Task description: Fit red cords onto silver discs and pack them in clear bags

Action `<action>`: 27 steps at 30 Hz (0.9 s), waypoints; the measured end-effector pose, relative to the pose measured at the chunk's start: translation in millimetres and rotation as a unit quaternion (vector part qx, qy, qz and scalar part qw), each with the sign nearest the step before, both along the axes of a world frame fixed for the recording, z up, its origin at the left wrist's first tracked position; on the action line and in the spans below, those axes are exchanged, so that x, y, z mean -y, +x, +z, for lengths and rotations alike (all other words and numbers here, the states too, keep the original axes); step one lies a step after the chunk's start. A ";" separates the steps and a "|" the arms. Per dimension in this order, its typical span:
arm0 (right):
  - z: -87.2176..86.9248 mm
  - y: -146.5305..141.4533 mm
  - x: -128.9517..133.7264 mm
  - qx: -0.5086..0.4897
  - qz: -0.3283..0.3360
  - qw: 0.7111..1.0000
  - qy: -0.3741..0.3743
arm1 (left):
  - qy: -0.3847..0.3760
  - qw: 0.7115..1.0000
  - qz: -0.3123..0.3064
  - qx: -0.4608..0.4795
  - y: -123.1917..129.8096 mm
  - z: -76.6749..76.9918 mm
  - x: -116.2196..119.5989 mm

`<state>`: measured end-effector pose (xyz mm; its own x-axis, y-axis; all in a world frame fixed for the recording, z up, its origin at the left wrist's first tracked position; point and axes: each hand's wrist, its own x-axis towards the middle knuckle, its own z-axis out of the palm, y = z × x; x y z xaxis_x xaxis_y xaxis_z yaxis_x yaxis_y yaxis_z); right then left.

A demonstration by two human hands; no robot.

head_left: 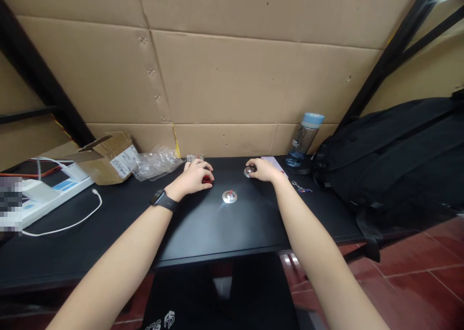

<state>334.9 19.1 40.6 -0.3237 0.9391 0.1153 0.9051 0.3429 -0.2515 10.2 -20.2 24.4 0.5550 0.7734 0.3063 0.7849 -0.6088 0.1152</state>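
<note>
On the left of the black tabletop is my left hand [195, 177], with its fingers arched and spread. A small red item [207, 179] shows in the gap between thumb and fingers; its kind is unclear, and part is hidden by the hand. My right hand [264, 169] pinches a small round metal piece [248, 172] at the table's far side, its back partly covered by the fingers. Between the hands lies a shiny round metal disc [229, 197] with a raised centre and a thin red piece on top. A black watch [164, 200] sits on the left wrist.
At the left are a white power strip [54, 194], a white cable [85, 220], an opened cardboard box [108, 161] and clear plastic wrap [155, 163]. A water bottle [304, 139], a keyring [301, 188] and a black backpack [395, 156] stand right. Cardboard [224, 88] walls the back.
</note>
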 end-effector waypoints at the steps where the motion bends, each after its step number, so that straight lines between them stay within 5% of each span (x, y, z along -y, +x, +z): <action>1: -0.4 0.2 -0.3 -0.001 0.001 1.000 -0.002 | 0.010 1.000 -0.001 -0.007 2.8 0.1 2.4; 15: -6.8 3.4 -5.0 -0.039 0.050 0.998 -0.006 | 0.038 0.999 0.012 -0.021 14.8 -1.0 11.5; 27: -2.6 10.3 -4.4 -0.026 0.030 0.999 -0.008 | 0.011 0.994 0.034 0.101 22.7 5.7 14.0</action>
